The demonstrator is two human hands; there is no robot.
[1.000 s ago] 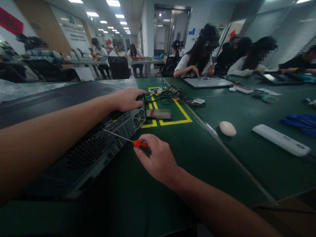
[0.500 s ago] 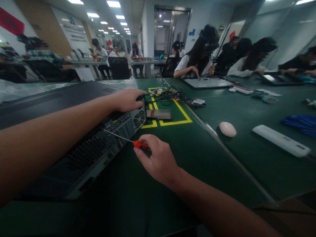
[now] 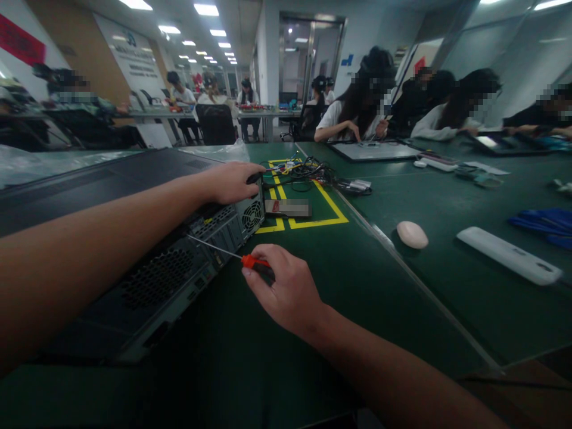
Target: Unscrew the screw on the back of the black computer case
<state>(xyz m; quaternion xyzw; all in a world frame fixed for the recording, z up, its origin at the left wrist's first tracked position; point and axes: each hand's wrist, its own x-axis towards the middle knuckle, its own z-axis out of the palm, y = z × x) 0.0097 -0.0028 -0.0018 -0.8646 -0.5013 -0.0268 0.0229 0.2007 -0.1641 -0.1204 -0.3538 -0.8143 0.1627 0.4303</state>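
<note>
Lower centre, the right hand (image 3: pixel 286 292) grips a red-handled screwdriver (image 3: pixel 252 261), its tip against the rear of the computer case (image 3: pixel 170 274). The left hand (image 3: pixel 232 182) clasps the case's top edge, mid-frame. The label (image 3: pixel 288 207) on the worktop (image 3: pixel 357 286) beside it is unreadable.

One computer case (image 3: pixel 134 250). One red-handled screwdriver (image 3: pixel 251 261). Two hands: left hand (image 3: pixel 232 182), right hand (image 3: pixel 286 292). One pink oval object (image 3: pixel 412 234). One white bar (image 3: pixel 509 255). One cable tangle (image 3: pixel 308 170). One blue cloth (image 3: pixel 543 219).
</note>
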